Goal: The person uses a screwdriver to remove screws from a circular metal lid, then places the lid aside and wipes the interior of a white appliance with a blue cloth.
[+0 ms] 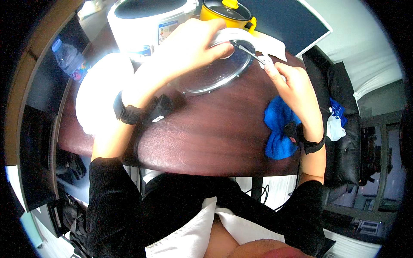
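One clear lid (214, 74) is clasped by the left fingers (220, 51); the right fingers (275, 75), at its three o'clock, pinch a slim tool (254, 56).

left hand (193, 45): holding clear lid (215, 73) | right hand (294, 79): pinching thin rod (252, 55) | table (206, 133): blue cloth (276, 118)

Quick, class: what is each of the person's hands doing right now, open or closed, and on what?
Left hand: closed on the white edge of a clear lid.
Right hand: closed, holding a thin tool.
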Motion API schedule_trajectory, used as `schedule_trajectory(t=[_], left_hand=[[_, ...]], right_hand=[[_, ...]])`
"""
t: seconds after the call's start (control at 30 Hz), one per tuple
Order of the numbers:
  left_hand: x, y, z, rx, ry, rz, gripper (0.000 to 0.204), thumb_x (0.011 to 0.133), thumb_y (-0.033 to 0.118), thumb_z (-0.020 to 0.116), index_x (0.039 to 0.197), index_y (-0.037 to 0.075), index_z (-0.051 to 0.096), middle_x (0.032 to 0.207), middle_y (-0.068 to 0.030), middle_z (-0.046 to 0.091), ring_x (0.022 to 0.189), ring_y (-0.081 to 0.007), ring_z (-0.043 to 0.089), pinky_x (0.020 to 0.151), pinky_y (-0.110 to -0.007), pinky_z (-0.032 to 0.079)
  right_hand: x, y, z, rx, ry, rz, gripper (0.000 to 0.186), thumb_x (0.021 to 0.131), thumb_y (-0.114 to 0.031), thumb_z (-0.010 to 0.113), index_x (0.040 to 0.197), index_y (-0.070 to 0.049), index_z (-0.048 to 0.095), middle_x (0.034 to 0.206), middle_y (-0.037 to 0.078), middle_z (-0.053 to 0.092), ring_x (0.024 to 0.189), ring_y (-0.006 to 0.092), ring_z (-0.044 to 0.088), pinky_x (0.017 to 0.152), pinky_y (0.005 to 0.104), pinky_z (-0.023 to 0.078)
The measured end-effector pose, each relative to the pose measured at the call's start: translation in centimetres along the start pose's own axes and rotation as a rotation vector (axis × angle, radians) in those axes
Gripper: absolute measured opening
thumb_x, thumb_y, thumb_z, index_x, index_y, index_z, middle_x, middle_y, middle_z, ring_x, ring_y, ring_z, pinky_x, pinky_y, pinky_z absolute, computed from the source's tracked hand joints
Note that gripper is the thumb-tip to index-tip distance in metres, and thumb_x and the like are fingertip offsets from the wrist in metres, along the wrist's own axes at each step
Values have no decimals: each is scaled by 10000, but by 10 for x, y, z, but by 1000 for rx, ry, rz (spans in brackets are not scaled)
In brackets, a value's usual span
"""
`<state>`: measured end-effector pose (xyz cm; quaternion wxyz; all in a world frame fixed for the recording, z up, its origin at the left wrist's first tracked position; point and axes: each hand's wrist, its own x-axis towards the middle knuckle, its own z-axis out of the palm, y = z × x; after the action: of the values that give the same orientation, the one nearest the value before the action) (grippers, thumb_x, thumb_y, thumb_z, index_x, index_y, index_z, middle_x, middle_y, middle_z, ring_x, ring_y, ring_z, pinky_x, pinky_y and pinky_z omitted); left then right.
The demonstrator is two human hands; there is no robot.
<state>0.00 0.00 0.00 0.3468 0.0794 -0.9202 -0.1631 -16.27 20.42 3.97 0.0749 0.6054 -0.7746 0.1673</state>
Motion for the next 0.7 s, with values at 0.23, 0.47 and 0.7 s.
schedule_trajectory(t=[0.23, 0.47, 0.7], left_hand=[[-4, 2, 8, 0, 63, -6, 531, 888, 430, 611, 1216, 20, 532, 1017, -218, 651, 939, -370, 635, 791, -422, 492], [2, 4, 6, -71, 2, -29, 478, 888, 376, 624, 1183, 9, 544, 926, -216, 662, 856, -368, 653, 744, -419, 499], [2, 3, 9, -90, 50, 14, 437, 888, 343, 631, 1150, 2, 551, 870, -224, 654, 801, -375, 653, 699, -422, 497]], right_hand=[[-1, 0, 2, -42, 43, 10, 309, 922, -293, 597, 743, -42, 585, 602, 170, 558, 554, 337, 587, 524, 401, 452], [-1, 1, 9, -52, 77, -18, 351, 923, -301, 597, 693, -35, 596, 607, 192, 574, 580, 368, 602, 531, 434, 471], [-4, -2, 9, -16, 59, 14, 373, 922, -305, 600, 670, -30, 608, 594, 198, 571, 568, 378, 596, 530, 441, 473]])
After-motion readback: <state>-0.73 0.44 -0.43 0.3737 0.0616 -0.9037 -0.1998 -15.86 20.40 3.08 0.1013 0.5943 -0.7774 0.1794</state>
